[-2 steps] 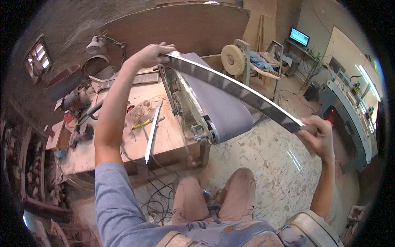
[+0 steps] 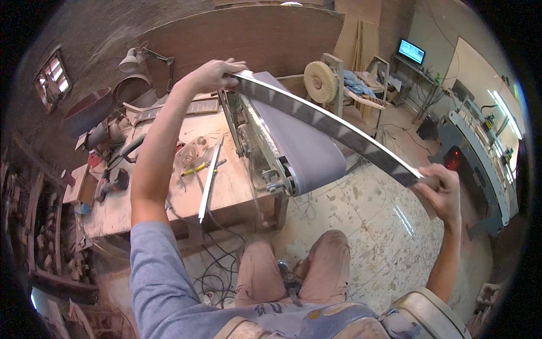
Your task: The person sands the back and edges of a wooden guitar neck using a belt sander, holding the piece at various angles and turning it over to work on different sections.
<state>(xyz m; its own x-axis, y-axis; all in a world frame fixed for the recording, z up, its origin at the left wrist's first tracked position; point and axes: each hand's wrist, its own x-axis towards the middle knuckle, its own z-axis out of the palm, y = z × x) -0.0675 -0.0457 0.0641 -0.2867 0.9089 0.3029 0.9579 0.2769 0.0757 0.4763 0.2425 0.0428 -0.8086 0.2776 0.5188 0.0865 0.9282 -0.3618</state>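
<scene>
A long, flat strip (image 2: 322,120) with a pale edge and a dark face marked by lighter triangular patches is held up in front of me, slanting down to the right. My left hand (image 2: 217,76) has its fingers closed on the far left end. At the lower right end, my right hand (image 2: 439,192) pinches it between thumb and fingers. Behind and beneath the strip is a belt sander with a wide grey belt (image 2: 302,152); I cannot tell whether the strip touches it. The strip covers part of the belt.
A wooden workbench (image 2: 231,189) on the left carries a thin white bar (image 2: 210,181), a yellow-handled tool (image 2: 195,169) and a cordless drill (image 2: 116,185). Beyond the sander stands a round buffing wheel (image 2: 319,82). Cables (image 2: 217,268) lie on the floor by my knees. A grey machine (image 2: 480,164) stands right.
Both hands and the strip have shifted very slightly to the right. My grip at each end stays the same.
</scene>
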